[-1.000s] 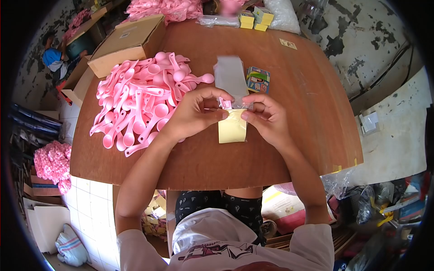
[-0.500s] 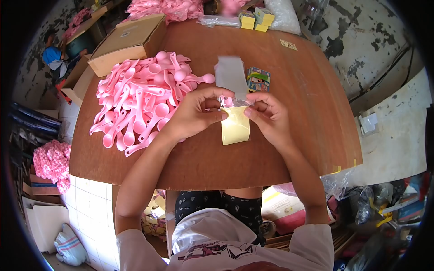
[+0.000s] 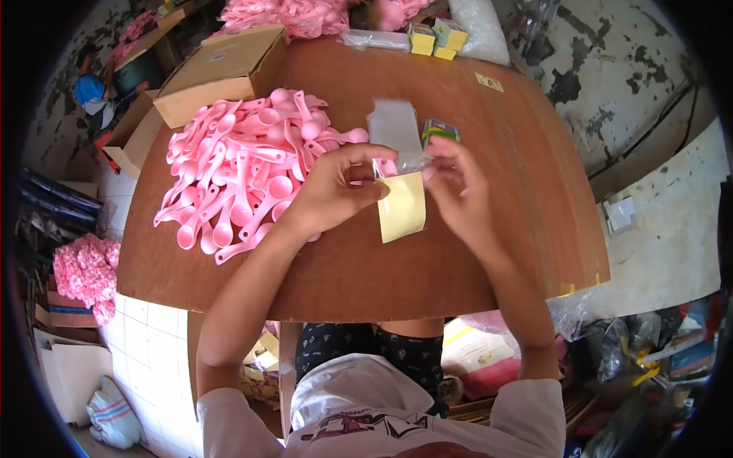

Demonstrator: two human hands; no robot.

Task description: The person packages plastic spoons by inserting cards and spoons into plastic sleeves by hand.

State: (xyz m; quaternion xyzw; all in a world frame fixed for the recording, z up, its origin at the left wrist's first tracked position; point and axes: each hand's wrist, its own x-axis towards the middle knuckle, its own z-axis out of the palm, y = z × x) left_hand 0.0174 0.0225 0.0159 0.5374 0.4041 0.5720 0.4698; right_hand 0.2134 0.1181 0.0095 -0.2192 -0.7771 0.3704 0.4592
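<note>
My left hand (image 3: 340, 187) pinches the left side of a small clear plastic bag (image 3: 413, 162). A yellow card (image 3: 402, 208) hangs from that grip, below a bit of pink plastic in the bag's upper part. On the bag's right upper edge are the thumb and forefinger of my right hand (image 3: 462, 187), slightly blurred. Beyond my fingers lies a stack of whitish clear bags (image 3: 394, 122), beside a stack of printed cards (image 3: 440, 131). A large heap of pink spoons (image 3: 237, 168) spreads to the left of my left hand.
A cardboard box (image 3: 221, 65) stands behind the spoons. Pink bundles (image 3: 286, 17), small yellow card stacks (image 3: 421, 38) and a bulky plastic bag (image 3: 479, 30) line the far edge of the brown table (image 3: 527, 229). Another person (image 3: 93, 91) sits at the far left.
My right thumb has come away from the yellow card, and that hand has risen slightly to the bag's upper edge. The left hand keeps its pinch.
</note>
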